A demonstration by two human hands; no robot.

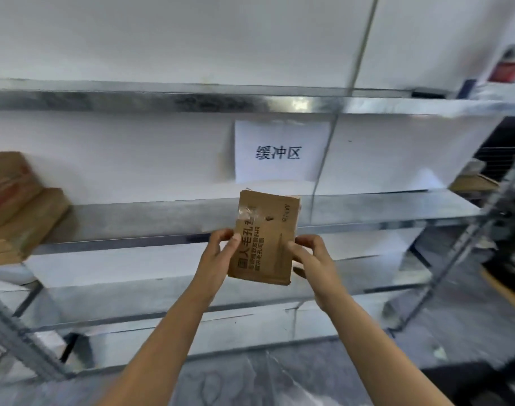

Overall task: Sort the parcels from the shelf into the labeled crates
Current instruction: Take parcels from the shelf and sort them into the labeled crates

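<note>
Two hands hold up a small brown cardboard parcel (265, 238) in front of a metal shelf (367, 206). The left hand (218, 253) pinches the parcel's left edge, with the thumb on the front. The right hand (311, 256) grips the right edge, fingers curled round it. The parcel stands up tall and leans a little. It has dark printed words running down its front and a bit of shiny clear tape near the top.

The shelf is made of grey shiny metal, with flat boards one above the other. Its legs and slanted bars show at the bottom left and at the right. Behind it is a white wall (162, 36). A white paper sign (279, 152) with three dark characters hangs on the wall, just above the parcel.

On the left end of the middle board sits a pile of brown boxes (19, 206), one with red print. Far off on the right lies another brown box (474, 181), too blurry to make out well. The floor (455, 332) below is grey.
</note>
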